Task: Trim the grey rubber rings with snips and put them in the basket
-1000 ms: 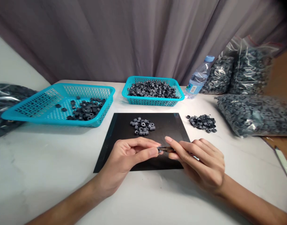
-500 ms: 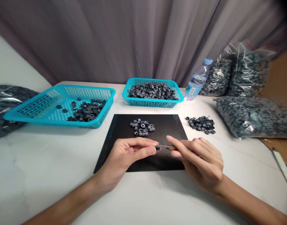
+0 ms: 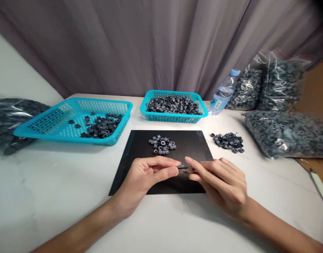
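My left hand (image 3: pixel 148 174) hovers over the near part of a black mat (image 3: pixel 140 154), with thumb and fingers pinched on a small grey ring that is mostly hidden by the fingertips. My right hand (image 3: pixel 220 181) grips a thin metal tool (image 3: pixel 186 169) whose tip meets the left fingertips. A small heap of grey rings (image 3: pixel 162 144) lies on the mat just beyond both hands.
A second heap of rings (image 3: pixel 229 142) lies right of the mat. A turquoise basket (image 3: pixel 58 117) with some rings stands at left, a fuller basket (image 3: pixel 150 114) behind the mat. A water bottle (image 3: pixel 221 93) and bags of rings (image 3: pixel 279 131) stand at right, another bag (image 3: pixel 5 119) at far left.
Both hands stay pinched together at the tool tip. The view has shifted slightly, so everything sits a little lower and to the right.
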Available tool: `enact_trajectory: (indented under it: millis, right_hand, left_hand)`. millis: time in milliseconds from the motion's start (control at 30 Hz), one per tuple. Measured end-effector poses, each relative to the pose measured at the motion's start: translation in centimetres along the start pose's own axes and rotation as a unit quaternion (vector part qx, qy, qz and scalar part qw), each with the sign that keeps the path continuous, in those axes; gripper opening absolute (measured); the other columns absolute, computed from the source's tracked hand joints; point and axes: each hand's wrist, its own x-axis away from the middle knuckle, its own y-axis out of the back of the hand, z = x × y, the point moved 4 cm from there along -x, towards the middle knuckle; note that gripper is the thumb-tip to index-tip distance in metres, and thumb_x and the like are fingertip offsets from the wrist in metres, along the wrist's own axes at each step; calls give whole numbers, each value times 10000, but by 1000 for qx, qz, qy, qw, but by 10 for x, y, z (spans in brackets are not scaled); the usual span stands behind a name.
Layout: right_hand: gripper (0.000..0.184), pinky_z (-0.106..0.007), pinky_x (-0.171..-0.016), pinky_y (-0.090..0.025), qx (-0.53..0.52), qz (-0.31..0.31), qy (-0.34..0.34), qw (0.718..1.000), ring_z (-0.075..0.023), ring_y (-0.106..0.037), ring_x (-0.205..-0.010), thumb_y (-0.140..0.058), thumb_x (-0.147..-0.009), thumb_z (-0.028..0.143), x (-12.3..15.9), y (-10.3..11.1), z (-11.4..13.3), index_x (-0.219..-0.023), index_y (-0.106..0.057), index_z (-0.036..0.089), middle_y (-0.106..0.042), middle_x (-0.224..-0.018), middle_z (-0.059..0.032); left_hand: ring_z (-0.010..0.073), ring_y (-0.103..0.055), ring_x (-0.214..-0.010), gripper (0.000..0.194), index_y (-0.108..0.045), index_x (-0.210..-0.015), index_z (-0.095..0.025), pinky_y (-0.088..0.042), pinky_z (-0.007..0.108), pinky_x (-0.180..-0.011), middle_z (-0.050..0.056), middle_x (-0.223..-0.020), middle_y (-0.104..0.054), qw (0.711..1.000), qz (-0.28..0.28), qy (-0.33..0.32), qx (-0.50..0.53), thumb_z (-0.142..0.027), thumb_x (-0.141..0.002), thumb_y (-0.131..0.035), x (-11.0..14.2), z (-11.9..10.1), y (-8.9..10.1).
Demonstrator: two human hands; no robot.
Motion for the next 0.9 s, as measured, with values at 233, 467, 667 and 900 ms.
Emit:
enact_trajectory:
  millis: [233, 467, 667, 900]
  right_hand:
    - [334, -289, -614, -352, 5, -1, -10, 1000, -126, -529, -643, -643, -994, 155, -1, 0, 0, -1326, -652, 118, -724, -813, -59]
    - [364, -290, -617, -358, 23, 0, 1, 1000, -121, -513, -618, -645, -995, 168, -2, 0, 0, -1357, -643, 128, -732, -825, -59]
    - [419, -287, -619, -358, 33, -3, 5, 999, -119, -504, -610, -627, -1007, 173, -2, 1, 0, -1425, -599, 159, -725, -810, -47]
    - [313, -296, -614, -336, 58, 5, 35, 998, -117, -461, -591, -640, -1001, 177, -5, 3, 0, -1306, -671, 112, -706, -775, -45]
  left_hand:
    - [149, -702, -975, 103, -834, -914, -258, -527, 203, -879, 12, -1008, -799, 1000, 5, 6, -6, -298, -819, -828, 1, 3, 2]
    - [149, -697, -960, 111, -832, -917, -250, -526, 209, -882, 11, -983, -796, 1000, 5, 7, -1, -302, -818, -827, 1, 2, -1]
    - [157, -697, -948, 134, -829, -928, -235, -526, 218, -873, 22, -973, -795, 1000, 4, 12, -2, -305, -813, -830, 1, 3, 0]
    - [145, -694, -932, 119, -829, -926, -248, -519, 207, -864, 12, -960, -795, 1000, 11, 17, -4, -310, -826, -817, 2, 1, -1]
